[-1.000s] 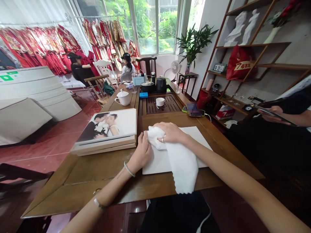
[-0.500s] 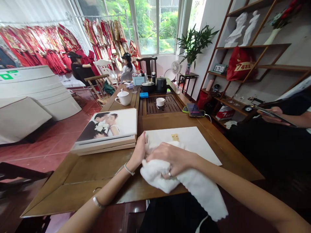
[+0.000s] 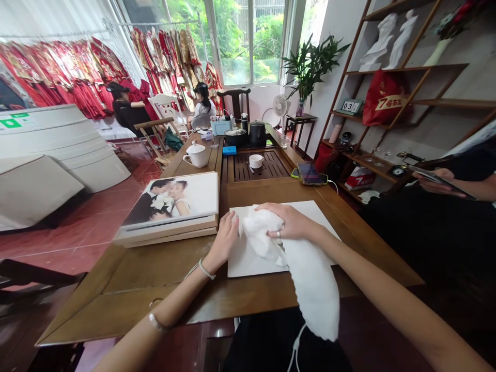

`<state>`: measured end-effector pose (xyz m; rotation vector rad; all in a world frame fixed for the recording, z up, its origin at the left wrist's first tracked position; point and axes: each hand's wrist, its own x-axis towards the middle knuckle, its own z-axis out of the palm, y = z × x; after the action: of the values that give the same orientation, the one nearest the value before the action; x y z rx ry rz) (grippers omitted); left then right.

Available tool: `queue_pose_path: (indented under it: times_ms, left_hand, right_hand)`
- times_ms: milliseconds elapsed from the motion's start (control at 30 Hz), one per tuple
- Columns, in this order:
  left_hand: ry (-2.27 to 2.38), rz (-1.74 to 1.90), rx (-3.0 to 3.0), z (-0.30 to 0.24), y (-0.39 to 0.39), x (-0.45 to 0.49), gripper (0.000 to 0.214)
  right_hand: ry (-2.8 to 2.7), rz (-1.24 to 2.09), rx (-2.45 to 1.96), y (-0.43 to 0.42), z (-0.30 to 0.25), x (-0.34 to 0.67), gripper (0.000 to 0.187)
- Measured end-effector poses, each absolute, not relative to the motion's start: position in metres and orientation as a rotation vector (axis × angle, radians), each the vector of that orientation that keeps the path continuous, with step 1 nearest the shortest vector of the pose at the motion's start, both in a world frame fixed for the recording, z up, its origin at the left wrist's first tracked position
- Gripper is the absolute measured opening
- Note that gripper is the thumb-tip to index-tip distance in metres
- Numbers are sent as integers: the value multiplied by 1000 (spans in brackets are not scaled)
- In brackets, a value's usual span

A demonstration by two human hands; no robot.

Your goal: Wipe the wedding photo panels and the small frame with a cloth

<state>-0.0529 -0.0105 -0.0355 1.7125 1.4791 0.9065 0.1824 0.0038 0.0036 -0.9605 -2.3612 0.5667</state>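
A flat white album board (image 3: 253, 261) lies on the wooden table (image 3: 155, 268) in front of me. My right hand (image 3: 289, 221) is closed on a white cloth (image 3: 306, 279) and presses it onto the board; the cloth's tail hangs over the table's near edge. At the board's left edge rests my left hand (image 3: 223, 243), fingers curled on the edge, holding it in place. A stack of photo albums (image 3: 170, 209) with a couple's picture on top lies just left of the board.
Farther up the table stand a white teapot (image 3: 197, 155), a slatted tea tray (image 3: 253, 168) with a cup, a kettle and a phone (image 3: 310, 175). A person at the right holds a tablet (image 3: 442, 182). Shelves line the right wall; red garments hang at the back left.
My right hand carried the cloth from the board's far part down to its near edge, then back up toward the middle. The left hand stayed at the board's left edge.
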Motion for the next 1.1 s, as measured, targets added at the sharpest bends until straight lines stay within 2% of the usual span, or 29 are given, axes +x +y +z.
queue_pose_path:
  times_ms: [200, 333, 467, 633, 833, 933, 1000, 1100]
  left_hand:
    - [1510, 896, 1736, -35, -9, -53, 50]
    - [1444, 961, 1713, -39, -7, -54, 47]
    - [1402, 1021, 1722, -40, -5, -56, 44]
    - [1409, 984, 1708, -28, -10, -55, 48]
    - [1438, 955, 1771, -28, -11, -55, 45]
    - [1419, 959, 1888, -36, -8, -58, 43]
    - [1411, 934, 1991, -39, -7, -60, 44]
    - [1418, 880, 2080, -38, -8, -61, 48]
  right_hand:
    - [-2327, 436, -1053, 18, 0, 171, 58]
    - [-2326, 206, -1146, 21, -5, 159, 66]
    - [-2435, 176, -963, 11, -5, 151, 62]
    - [-2560, 398, -719, -12, 6, 149, 50]
    - [-2601, 1010, -404, -18, 14, 161, 52]
    - [-2529, 1179, -472, -12, 17, 173, 54]
    - [-2471, 1077, -623, -7, 20, 183, 56]
    - [-2408, 689, -925, 3, 20, 201, 55]
